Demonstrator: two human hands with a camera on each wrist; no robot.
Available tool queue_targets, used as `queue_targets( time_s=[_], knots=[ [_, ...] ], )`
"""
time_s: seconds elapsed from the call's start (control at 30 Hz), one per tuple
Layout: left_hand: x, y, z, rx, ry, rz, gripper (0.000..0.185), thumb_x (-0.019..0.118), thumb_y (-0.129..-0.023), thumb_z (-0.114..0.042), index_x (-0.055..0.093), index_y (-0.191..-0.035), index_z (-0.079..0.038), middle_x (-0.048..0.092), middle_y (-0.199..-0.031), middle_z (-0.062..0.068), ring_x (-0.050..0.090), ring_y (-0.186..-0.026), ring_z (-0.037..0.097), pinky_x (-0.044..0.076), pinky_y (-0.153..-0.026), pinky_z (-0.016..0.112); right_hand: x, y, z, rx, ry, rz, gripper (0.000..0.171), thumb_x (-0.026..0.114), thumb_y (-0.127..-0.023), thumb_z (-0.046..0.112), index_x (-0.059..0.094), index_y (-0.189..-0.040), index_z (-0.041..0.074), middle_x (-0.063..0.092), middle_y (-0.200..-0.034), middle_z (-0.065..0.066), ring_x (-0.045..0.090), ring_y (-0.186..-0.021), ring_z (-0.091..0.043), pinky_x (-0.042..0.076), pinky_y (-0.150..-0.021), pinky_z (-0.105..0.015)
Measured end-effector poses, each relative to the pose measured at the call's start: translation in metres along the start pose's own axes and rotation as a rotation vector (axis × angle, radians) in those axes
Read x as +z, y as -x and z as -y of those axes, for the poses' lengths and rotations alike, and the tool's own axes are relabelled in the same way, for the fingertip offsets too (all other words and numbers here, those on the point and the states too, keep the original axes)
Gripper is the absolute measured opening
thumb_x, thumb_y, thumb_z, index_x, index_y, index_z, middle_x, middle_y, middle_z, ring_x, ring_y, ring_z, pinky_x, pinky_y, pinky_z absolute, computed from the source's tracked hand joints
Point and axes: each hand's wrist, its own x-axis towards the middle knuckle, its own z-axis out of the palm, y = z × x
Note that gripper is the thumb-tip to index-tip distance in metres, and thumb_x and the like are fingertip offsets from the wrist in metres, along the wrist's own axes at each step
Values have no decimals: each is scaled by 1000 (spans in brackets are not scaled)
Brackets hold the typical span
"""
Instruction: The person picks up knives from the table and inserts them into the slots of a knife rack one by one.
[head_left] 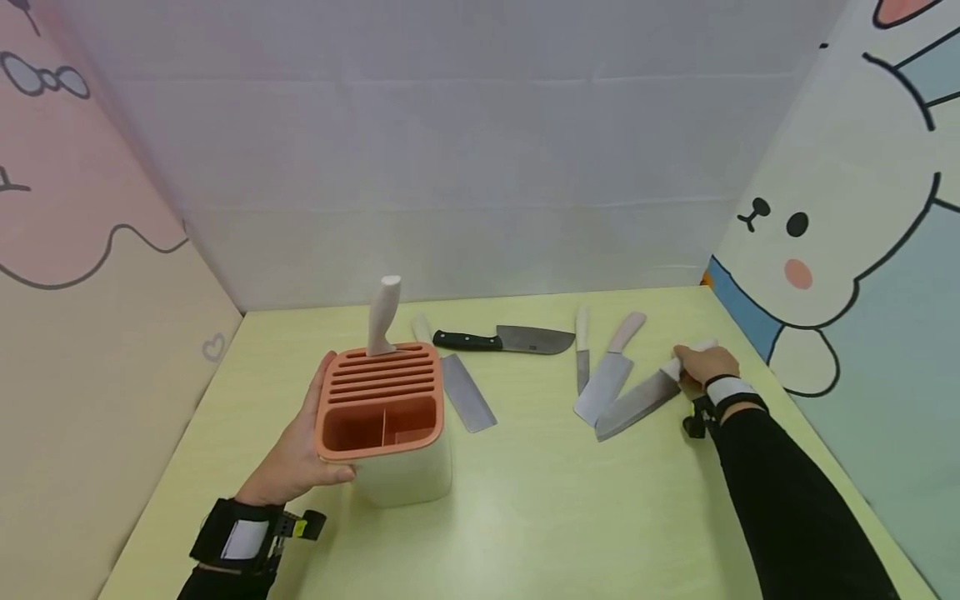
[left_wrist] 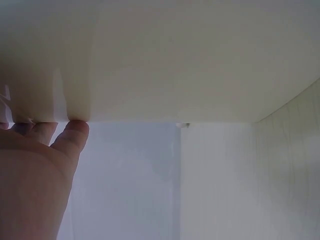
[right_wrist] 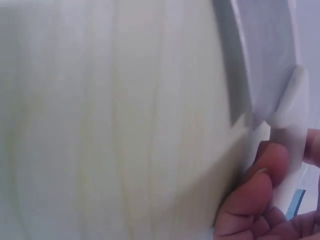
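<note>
From the head camera, your left hand (head_left: 296, 446) rests flat against the left wall of the knife block (head_left: 384, 425), fingers straight and close together, thumb hooked at its front lower corner. The block stands upright on the pale green table (head_left: 525, 517), an orange slotted top over a cream body, with one white-handled knife (head_left: 382, 317) upright in a rear slot. Far to the right, your right hand (head_left: 701, 364) curls round the white handle of a broad-bladed knife (head_left: 637, 404), whose blade lies flat on the table, pointing toward the block. Just beside it lie a second wide knife (head_left: 606, 375) and a slim knife (head_left: 582, 350); a black-handled knife (head_left: 502, 339) and a cleaver (head_left: 461, 392) lie behind and beside the block.

The left wrist camera shows what the head view hides: your fingertips (left_wrist: 75, 131) pressed against the block's cream wall (left_wrist: 175, 60), side by side.

The right wrist camera, close and blurred, gives only your thumb (right_wrist: 260, 175) bent against the knife's white handle (right_wrist: 292, 125), with the blade (right_wrist: 260, 55) running away above the table; the other fingers fall outside it.
</note>
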Motion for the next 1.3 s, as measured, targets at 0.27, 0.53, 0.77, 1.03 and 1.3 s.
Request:
queue_targets(
  time_s=[0.27, 0.53, 0.77, 1.03, 1.3],
  knots=[
    [-1, 0, 2, -25, 14, -2, 128, 85, -72, -11, -13, -154, -25, 7, -156, 24, 40, -134, 24, 48, -96, 36, -4, 9, -6, 96, -379, 143, 48, 51, -92, 47, 59, -89, 0, 56, -56, 2, 54, -53, -13, 47, -51, -28],
    [-2, 2, 2, -40, 12, -5, 127, 84, -73, -10, -12, -154, -26, 8, -157, 19, 39, -135, 22, 48, -96, 35, -9, 26, -3, 85, -628, 299, 41, 45, -99, 42, 58, -90, 4, 59, -62, 2, 54, -56, -9, 48, -53, -24],
    [-1, 1, 1, -34, 13, -3, 126, 84, -74, -12, -12, -154, -26, 8, -156, 22, 40, -134, 23, 48, -96, 37, -11, 35, -8, 92, -787, 329, 40, 49, -98, 40, 51, -107, 2, 63, -73, 0, 58, -63, -9, 49, -60, -22],
    [-1, 1, 1, -33, 4, -1, 127, 84, -74, -11, -13, -154, -26, 8, -156, 22, 40, -134, 22, 48, -96, 37, -20, 47, -21, 61, -1008, 446, 50, 60, -92, 44, 43, -118, 5, 62, -91, -4, 62, -79, -12, 54, -72, -22],
    [-1, 0, 1, -30, 8, 1, 127, 84, -74, -13, -14, -153, -26, 5, -157, 22, 39, -135, 21, 48, -96, 35, -28, 55, -31, -104, -1047, 512, 34, 52, -97, 37, 49, -113, 7, 63, -98, -5, 65, -88, -12, 54, -79, -22]
  ],
)
